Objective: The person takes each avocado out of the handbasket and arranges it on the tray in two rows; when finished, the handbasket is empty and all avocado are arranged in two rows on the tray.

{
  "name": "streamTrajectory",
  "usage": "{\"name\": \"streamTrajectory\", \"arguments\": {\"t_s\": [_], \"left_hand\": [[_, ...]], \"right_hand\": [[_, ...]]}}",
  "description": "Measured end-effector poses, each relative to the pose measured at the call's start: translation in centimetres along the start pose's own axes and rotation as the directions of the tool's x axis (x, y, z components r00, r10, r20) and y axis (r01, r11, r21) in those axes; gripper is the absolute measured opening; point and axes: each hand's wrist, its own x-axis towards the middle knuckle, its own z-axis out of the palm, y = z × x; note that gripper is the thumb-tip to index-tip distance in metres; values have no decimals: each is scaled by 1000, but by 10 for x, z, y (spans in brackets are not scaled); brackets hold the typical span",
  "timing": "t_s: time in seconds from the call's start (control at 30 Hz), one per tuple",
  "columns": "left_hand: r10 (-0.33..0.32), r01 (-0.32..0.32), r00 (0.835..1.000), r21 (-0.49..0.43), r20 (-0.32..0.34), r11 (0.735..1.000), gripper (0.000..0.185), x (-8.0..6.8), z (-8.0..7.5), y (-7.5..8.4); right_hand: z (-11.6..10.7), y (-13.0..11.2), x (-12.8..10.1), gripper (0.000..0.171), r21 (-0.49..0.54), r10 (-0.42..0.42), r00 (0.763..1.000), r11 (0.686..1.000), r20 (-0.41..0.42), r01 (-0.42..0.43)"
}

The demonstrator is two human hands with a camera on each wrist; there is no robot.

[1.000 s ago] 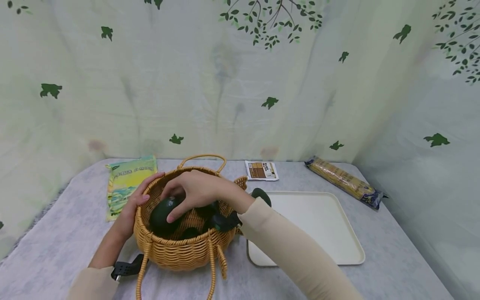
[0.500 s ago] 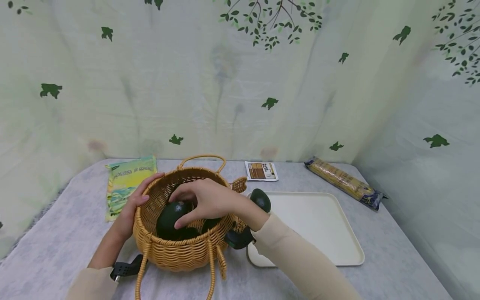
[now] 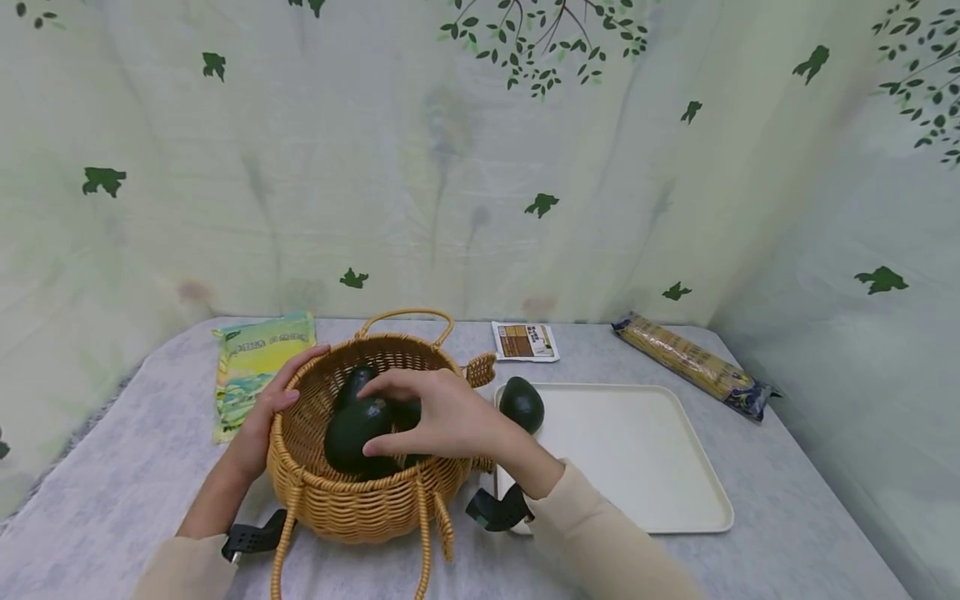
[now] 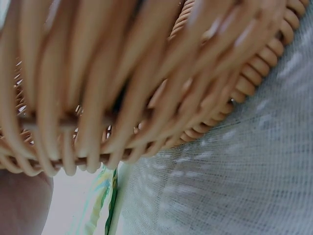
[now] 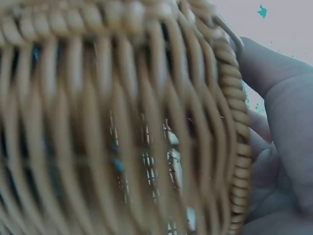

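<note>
A round wicker basket [image 3: 360,508] with looped handles holds several dark green avocados. My left hand [image 3: 258,421] steadies it at the left, thumb at the rim and fingers along the outer wall. Inside, my right hand [image 3: 442,417] grips one avocado [image 3: 352,437] between thumb and fingers. Behind that one lies another avocado [image 3: 356,383]; others are partly hidden under the right hand. Woven wall [image 5: 107,122] fills most of the right wrist view, with part of my hand beyond the rim. In the left wrist view, the basket's weave [image 4: 137,88] is very close.
Right of the basket lies a white tray [image 3: 637,467] with an avocado [image 3: 522,404] at its left corner. Behind are a yellow-green packet [image 3: 262,358], a small brown-and-white sachet [image 3: 525,342] and a long golden package [image 3: 690,362]. Patterned cloth hangs at the back.
The right hand has drawn the gripped avocado rightward inside the basket, uncovering another avocado behind it. The right forearm has shifted right. The left hand stays at the rim.
</note>
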Motion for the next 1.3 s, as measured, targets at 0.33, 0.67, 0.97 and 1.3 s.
{"name": "streamTrajectory", "arguments": {"t_s": [0.33,0.67,0.97,1.3], "left_hand": [[7,-7,1000,-8,22,1000,58,4,7,-4],[4,-4,1000,7,4,1000,59,4,3,-2],[1,0,1000,18,-22,1000,59,0,2,-2],[29,-29,999,-22,-23,999,59,2,1,-3]], "right_hand": [[15,6,-24,53,-58,16,983,998,-181,-26],[20,10,-31,52,89,28,960,996,-277,-3],[23,11,-35,56,276,-1,946,956,-325,96],[9,10,-36,52,312,7,930,943,-368,117]]}}
